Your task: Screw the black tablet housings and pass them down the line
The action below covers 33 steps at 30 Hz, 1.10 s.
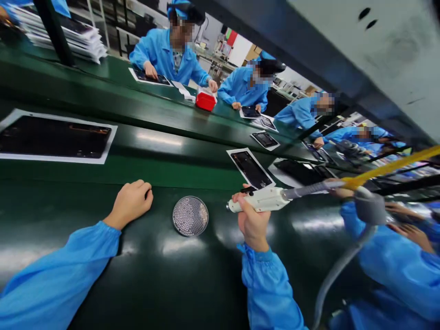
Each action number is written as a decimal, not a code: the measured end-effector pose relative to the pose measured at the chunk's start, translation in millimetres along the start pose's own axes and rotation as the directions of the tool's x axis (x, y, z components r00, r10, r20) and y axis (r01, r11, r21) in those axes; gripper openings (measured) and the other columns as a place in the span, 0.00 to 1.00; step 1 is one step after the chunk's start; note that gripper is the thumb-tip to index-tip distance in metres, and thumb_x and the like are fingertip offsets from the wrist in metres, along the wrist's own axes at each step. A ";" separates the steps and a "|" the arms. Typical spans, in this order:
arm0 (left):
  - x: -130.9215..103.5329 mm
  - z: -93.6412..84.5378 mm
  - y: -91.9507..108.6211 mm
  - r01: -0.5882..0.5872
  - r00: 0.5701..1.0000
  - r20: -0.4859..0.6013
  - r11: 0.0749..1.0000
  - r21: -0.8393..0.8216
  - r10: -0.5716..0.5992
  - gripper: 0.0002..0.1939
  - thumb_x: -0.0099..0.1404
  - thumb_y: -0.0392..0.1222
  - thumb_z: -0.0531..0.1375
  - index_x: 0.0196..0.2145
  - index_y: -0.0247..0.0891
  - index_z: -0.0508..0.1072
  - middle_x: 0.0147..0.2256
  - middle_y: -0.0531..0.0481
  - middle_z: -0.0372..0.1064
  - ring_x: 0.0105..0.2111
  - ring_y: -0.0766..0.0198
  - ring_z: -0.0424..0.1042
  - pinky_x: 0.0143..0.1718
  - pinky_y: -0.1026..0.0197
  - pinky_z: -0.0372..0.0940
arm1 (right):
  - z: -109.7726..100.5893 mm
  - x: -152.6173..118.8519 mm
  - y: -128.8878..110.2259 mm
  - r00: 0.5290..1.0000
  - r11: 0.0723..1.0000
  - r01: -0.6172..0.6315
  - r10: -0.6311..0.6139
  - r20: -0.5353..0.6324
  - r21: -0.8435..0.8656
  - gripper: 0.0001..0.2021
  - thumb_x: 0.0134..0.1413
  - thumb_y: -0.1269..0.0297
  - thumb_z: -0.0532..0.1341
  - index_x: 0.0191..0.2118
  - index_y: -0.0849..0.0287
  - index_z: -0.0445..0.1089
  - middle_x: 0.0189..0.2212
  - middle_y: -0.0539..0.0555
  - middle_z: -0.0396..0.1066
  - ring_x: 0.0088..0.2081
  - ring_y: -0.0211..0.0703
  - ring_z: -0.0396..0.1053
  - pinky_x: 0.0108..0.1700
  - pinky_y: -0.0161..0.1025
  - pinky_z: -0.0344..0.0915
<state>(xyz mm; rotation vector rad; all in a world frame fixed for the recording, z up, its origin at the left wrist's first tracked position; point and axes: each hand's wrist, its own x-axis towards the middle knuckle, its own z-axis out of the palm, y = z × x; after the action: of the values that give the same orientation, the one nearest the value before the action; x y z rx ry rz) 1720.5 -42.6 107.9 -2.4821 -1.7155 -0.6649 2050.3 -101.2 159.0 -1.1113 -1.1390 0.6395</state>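
Note:
My left hand (132,203) rests on the green work surface (165,293), its fingers curled in; whether anything is inside them is hidden. A round metal dish (190,216) with a pattern of small holes lies between my two hands. In my right hand (255,222) is a white electric screwdriver (266,200), held level with its tip pointing left. A grey cable runs from its right end. Just behind the tool, a dark panel on a white sheet (251,167) lies on the green belt.
Another large dark panel (55,137) on white backing lies at the far left. Across the belt, people in blue work at dark panels beside a red box (206,100). A blue sleeve (395,261) is close at the right. A yellow hose (395,166) crosses the right side.

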 end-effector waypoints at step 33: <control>0.5 -3.6 14.3 0.013 0.996 0.084 0.996 0.089 -0.021 0.12 0.69 0.37 0.51 0.33 0.36 0.73 0.32 0.46 0.70 0.34 0.55 0.71 0.34 0.54 0.54 | 66.6 -27.8 2.8 0.969 0.958 -0.214 0.184 0.163 0.190 0.09 0.49 0.69 0.65 0.38 0.56 0.68 0.19 0.44 0.68 0.22 0.38 0.68 0.28 0.41 0.67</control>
<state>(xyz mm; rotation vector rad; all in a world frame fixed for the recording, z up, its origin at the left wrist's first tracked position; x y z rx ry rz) 1732.4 -48.6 114.1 -2.4721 -1.7548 -0.4807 1979.1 -100.3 146.8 -1.0208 -1.0617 0.9878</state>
